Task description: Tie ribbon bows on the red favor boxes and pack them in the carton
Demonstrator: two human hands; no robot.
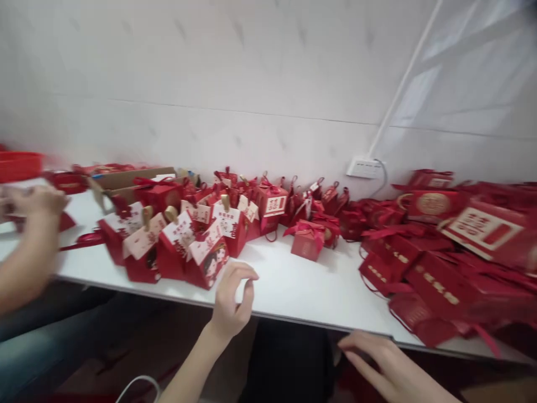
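My left hand hangs over the front edge of the white table, its fingers curled but apart, with nothing in it. Just left of it stands a red gift box with a pale printed flap, one of several in a cluster. My right hand is lower, at the table's front edge, thumb and fingers apart and empty. A small red box with a ribbon bow sits on the table between and beyond my hands.
Red boxes are heaped on the right. An open cardboard box stands at the back left. Another person's hands work at the far left, near a red basket. A power socket is on the wall.
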